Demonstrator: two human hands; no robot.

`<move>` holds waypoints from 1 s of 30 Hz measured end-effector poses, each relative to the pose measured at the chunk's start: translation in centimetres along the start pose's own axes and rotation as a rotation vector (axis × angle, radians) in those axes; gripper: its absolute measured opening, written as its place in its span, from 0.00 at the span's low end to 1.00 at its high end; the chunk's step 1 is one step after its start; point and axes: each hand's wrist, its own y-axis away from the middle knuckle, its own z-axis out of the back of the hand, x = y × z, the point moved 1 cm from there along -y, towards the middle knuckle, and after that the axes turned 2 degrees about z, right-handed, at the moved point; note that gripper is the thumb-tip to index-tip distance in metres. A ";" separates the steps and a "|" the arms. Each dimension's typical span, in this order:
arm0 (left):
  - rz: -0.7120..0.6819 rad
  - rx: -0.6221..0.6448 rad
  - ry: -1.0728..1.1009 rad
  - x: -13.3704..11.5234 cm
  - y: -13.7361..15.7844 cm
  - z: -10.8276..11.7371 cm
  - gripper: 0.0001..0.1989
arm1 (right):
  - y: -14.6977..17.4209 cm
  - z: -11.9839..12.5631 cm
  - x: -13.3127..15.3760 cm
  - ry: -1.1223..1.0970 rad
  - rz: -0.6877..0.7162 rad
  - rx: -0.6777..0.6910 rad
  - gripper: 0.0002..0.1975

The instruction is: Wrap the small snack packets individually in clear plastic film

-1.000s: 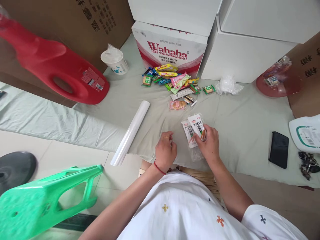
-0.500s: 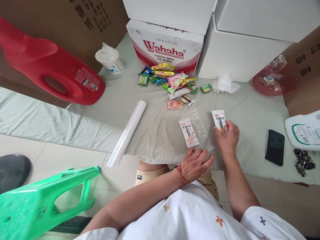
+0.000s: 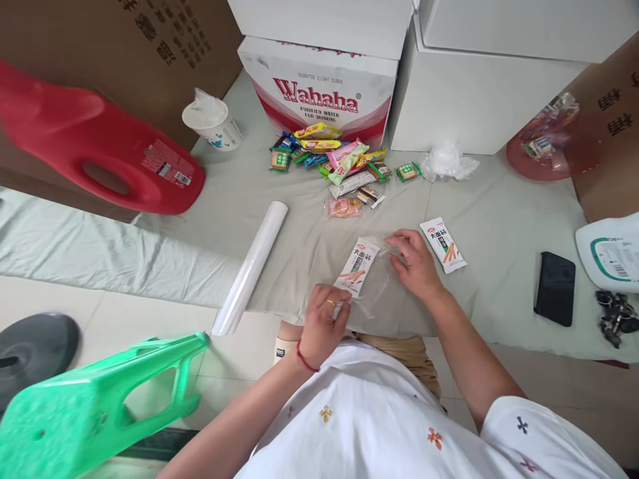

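Note:
A white snack packet point(image 3: 358, 265) printed with orange-brown sticks lies tilted on a thin sheet of clear plastic film point(image 3: 382, 283). My left hand point(image 3: 324, 318), with a ring and a red string at the wrist, pinches the film's near left edge by the packet's lower end. At the far right corner, my right hand point(image 3: 415, 263) has its thumb and fingertips on the film and seems to grip it. A second snack packet point(image 3: 443, 245) of the same kind rests on the cloth, just right of my right hand and apart from it.
Several wrapped snacks point(image 3: 332, 156) are piled before the Wahaha carton point(image 3: 319, 90). Left are a clear film roll point(image 3: 251, 269), a paper cup point(image 3: 219, 130) and a red jug point(image 3: 100, 150). Crumpled plastic point(image 3: 448, 161), a phone point(image 3: 555, 288) and keys point(image 3: 618, 318) lie right. A green stool point(image 3: 90, 392) stands below.
My right hand has let go of the right-hand packet and moved left to the film. My left hand has shifted left to the film's near edge. Film and its packet have turned and moved left.

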 end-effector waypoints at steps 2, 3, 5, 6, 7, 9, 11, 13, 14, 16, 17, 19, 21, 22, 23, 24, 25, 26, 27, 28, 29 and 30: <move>0.052 -0.014 -0.002 1.2 0.6 1.6 0.07 | -1.0 -0.6 -0.1 -0.001 0.078 0.112 0.22; 0.064 -0.013 -0.015 1.8 0.8 2.3 0.08 | -1.5 -0.9 -0.2 0.003 0.126 0.174 0.20; 0.054 0.026 -0.049 2.8 1.3 3.4 0.11 | -2.4 -1.3 -0.6 0.023 0.213 0.274 0.14; 0.033 0.070 -0.068 3.1 1.6 3.8 0.12 | -2.9 -1.4 -1.0 0.041 0.243 0.301 0.12; 0.007 0.131 -0.088 3.3 1.9 4.1 0.13 | -3.3 -1.4 -1.4 0.065 0.259 0.313 0.11; -0.061 0.277 -0.123 3.1 2.7 4.6 0.13 | -4.2 -1.0 -2.6 0.122 0.242 0.301 0.11; -0.135 0.385 -0.133 2.4 3.4 4.9 0.15 | -4.8 -0.1 -3.8 0.177 0.177 0.267 0.12; -0.182 0.390 -0.110 1.6 4.0 5.3 0.19 | -4.9 1.1 -4.5 0.209 0.094 0.222 0.13; -0.188 0.347 -0.090 1.3 4.1 5.5 0.20 | -4.8 1.7 -4.5 0.208 0.061 0.201 0.13; -0.157 0.197 -0.062 1.0 4.1 5.9 0.20 | -4.3 2.7 -3.9 0.169 0.036 0.188 0.12; -0.127 0.097 -0.065 1.0 4.0 6.0 0.19 | -4.0 3.0 -3.4 0.137 0.047 0.202 0.12; -0.061 -0.106 -0.119 1.1 3.6 6.2 0.17 | -3.4 3.1 -2.1 0.083 0.095 0.247 0.14; -0.050 -0.201 -0.204 0.9 3.1 5.8 0.18 | -3.1 2.6 -0.9 0.052 0.162 0.304 0.20; -0.090 -0.187 -0.242 0.7 2.9 5.3 0.19 | -3.0 2.1 -0.5 0.041 0.204 0.339 0.23; -0.153 -0.137 -0.274 0.3 2.7 4.6 0.20 | -3.1 1.4 -0.2 0.033 0.247 0.376 0.25; -0.228 -0.072 -0.302 -0.1 2.5 3.8 0.21 | -3.2 0.8 -0.1 0.030 0.285 0.407 0.24; -0.298 -0.009 -0.330 -0.5 2.3 2.8 0.22 | -3.5 0.1 -0.1 0.032 0.313 0.425 0.22; -0.353 0.047 -0.360 -0.8 2.1 1.8 0.22 | -3.8 -0.4 -0.2 0.037 0.329 0.430 0.18; -0.382 0.083 -0.390 -1.0 1.9 0.8 0.21 | -4.1 -0.9 -0.5 0.040 0.334 0.424 0.14; -0.394 0.113 -0.413 -1.0 1.7 -0.1 0.21 | -4.4 -1.1 -0.8 0.038 0.330 0.411 0.11; -0.401 0.138 -0.420 -0.9 1.5 -0.7 0.19 | -4.7 -1.2 -1.2 0.029 0.323 0.399 0.10; -0.410 0.162 -0.417 -0.6 1.4 -1.1 0.17 | -4.9 -1.1 -1.6 0.016 0.319 0.391 0.10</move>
